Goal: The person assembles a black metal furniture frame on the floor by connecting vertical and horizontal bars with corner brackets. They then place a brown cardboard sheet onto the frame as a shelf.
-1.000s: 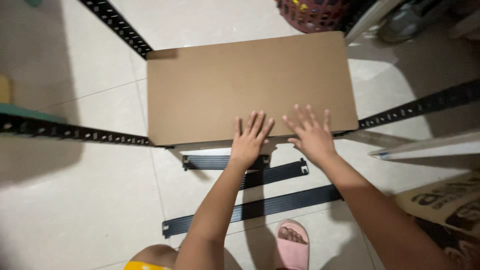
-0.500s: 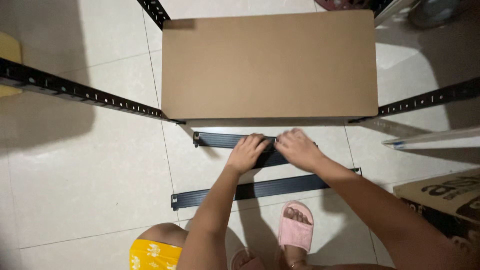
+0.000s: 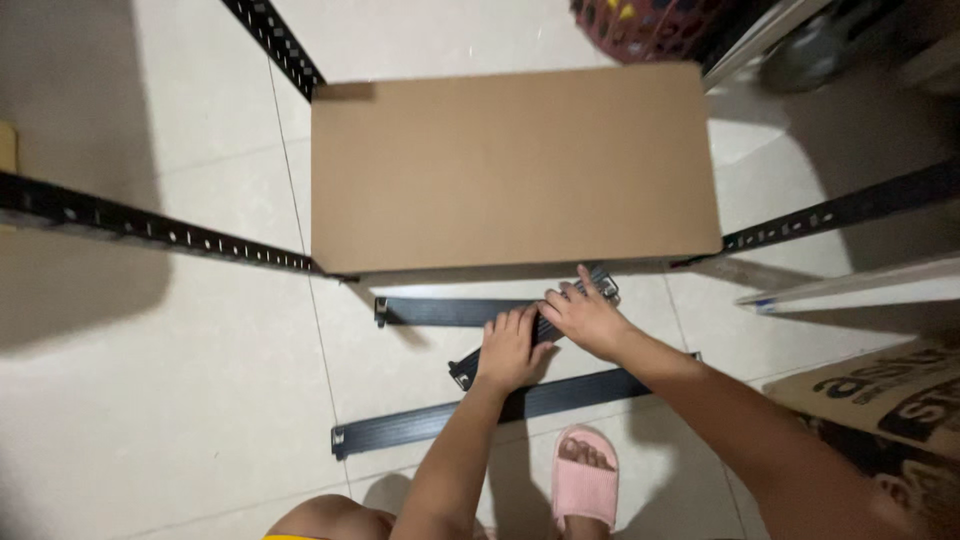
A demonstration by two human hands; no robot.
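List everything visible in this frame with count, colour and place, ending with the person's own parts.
Shelf board: one, brown, flat on the rack frame, centre.
Slotted uprights: three in view, black, left, top left and right.
Short rails: three, black, on the floor below the board.
Basket: one, red, top edge.
Cardboard box: one, brown, lower right.
Floor tiles: pale.
Slipper: one, pink, bottom centre.
Left hand: on the tilted middle rail.
Right hand: on the same rail.

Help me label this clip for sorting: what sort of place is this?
Probably a room in a home, where a shelf unit is being put together on the tile floor. Black metal rails lie loose, both hands rest on one, and a pink slipper suggests indoors.
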